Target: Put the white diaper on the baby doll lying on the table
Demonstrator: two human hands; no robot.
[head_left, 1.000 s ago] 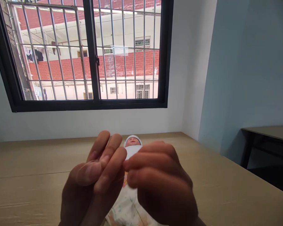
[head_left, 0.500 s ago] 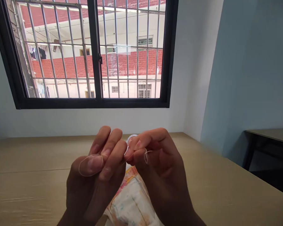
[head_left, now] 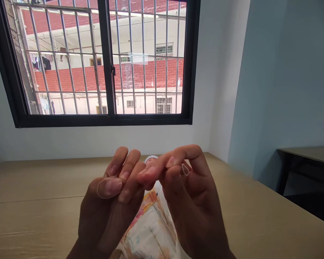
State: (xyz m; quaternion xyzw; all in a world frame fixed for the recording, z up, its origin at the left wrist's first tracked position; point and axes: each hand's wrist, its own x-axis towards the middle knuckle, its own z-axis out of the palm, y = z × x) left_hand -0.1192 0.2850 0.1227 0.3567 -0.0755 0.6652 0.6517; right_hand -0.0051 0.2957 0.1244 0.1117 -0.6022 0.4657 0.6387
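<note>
Pinching a fine, pale, looped thread (head_left: 97, 190), the left hand (head_left: 108, 212) lies at 8 o'clock and the right hand (head_left: 194, 201) at 4 o'clock of their meeting fingers, each grip closed on it. Loops are formed at both hands, neither drawn tight; whether one strand joins them is unclear. A white-capped doll (head_left: 151, 159) lies at 12 o'clock on the tan wooden table (head_left: 29, 223). No writing is legible.

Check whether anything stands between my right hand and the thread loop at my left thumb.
Yes: in this view, bent fingers of your left hand lie between your right hand and that thread loop.
</note>
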